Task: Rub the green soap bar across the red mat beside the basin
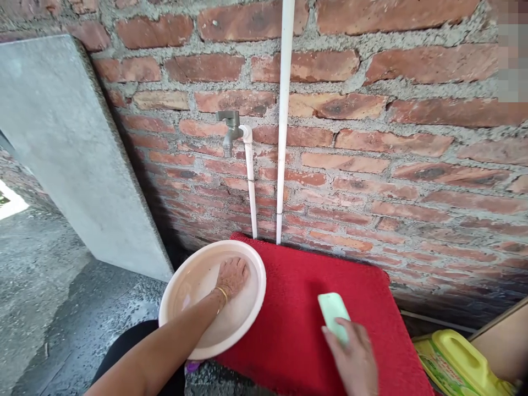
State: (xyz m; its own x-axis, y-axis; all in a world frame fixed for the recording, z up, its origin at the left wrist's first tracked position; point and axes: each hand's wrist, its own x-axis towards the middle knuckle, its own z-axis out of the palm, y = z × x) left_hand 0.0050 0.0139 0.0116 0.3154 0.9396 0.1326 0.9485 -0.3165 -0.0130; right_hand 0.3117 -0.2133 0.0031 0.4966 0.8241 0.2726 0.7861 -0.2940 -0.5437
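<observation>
My left hand [233, 275] lies palm down in the cloudy water of a pale pink basin [168, 294], its fingers stretched out and holding nothing that shows. A gold-coloured bangle circles that wrist. Over a red cloth [289, 330], my right hand [355, 352] grips a pale green bar [333, 312] that looks like laundry soap. Fingers and thumb close on the bar's near end, while its far end sticks out freely. The basin rests partly on the left side of the cloth-covered surface. Cloudy water hides the basin's bottom.
A grey tap [231, 131] juts from the brick wall [346, 143] above the basin. Beside it runs a tall white pipe [284, 110]. A grey slab [78, 143] leans at left. A yellow jug [457, 360] stands at lower right. The floor [82, 324] is partly wet.
</observation>
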